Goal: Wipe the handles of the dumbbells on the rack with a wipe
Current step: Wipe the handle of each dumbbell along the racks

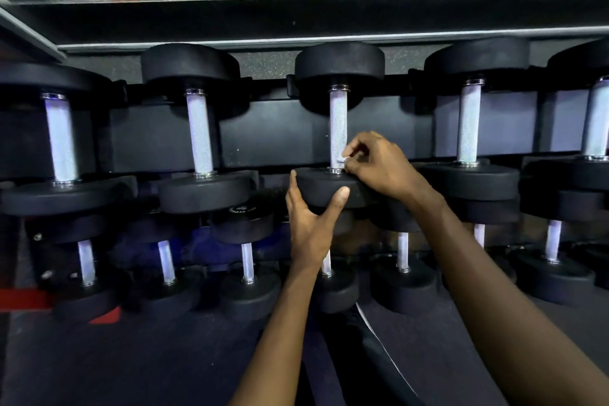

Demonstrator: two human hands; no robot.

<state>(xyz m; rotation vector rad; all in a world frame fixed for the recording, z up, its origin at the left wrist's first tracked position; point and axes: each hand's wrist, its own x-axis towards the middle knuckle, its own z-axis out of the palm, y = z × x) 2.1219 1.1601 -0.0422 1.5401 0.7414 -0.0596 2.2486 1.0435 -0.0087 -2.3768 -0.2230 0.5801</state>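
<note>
A row of black dumbbells with knurled silver handles lies on the upper rack tier. My right hand (379, 163) pinches a small white wipe (344, 159) against the lower end of the middle dumbbell's handle (338, 122). My left hand (313, 217) cups the near black head (326, 184) of that same dumbbell from below, thumb and fingers curled round its rim. Most of the wipe is hidden inside my right fingers.
Neighbouring dumbbells (197, 132) (469, 122) sit close on either side of the middle one. A lower tier holds several smaller dumbbells (247, 260). A dark shelf beam (296, 13) overhangs the top row. Dark rubber floor (131, 356) lies below.
</note>
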